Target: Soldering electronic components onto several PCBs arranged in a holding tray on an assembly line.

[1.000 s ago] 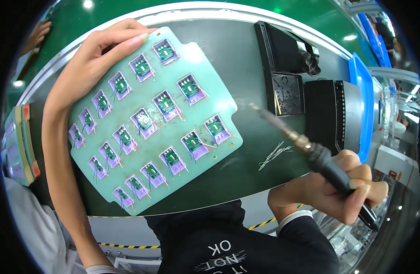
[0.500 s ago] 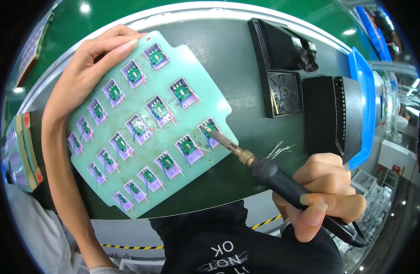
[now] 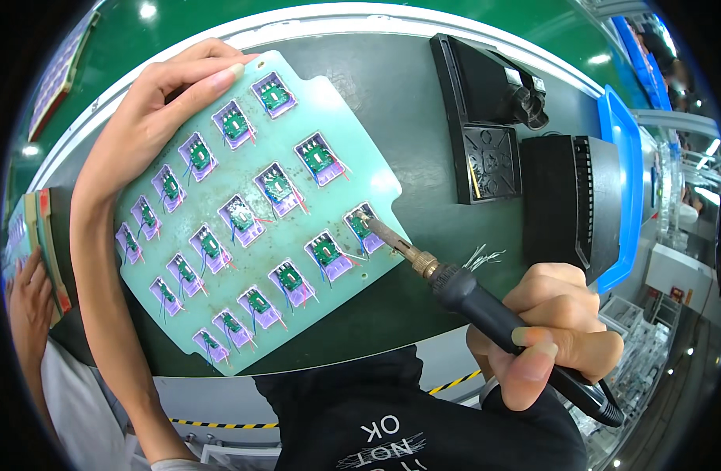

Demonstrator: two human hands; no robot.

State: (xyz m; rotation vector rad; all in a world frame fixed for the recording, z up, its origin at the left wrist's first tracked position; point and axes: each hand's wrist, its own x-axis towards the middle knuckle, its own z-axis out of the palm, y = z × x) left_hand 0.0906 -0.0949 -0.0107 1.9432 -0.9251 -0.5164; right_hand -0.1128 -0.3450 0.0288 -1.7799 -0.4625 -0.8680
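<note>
With our left hand [image 3: 176, 98] we gripped the pale green fixture plate [image 3: 286, 235], thumb on top, the plate spreading below and rightward of those fingers. Our right hand [image 3: 560, 318] was closed around a soldering iron [image 3: 458, 288], its tip at a green circuit board [image 3: 357, 228] up and left of the fingers.

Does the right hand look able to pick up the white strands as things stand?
Probably not: the right hand is closed around the soldering iron, though the white strands appear close beside its handle.
</note>
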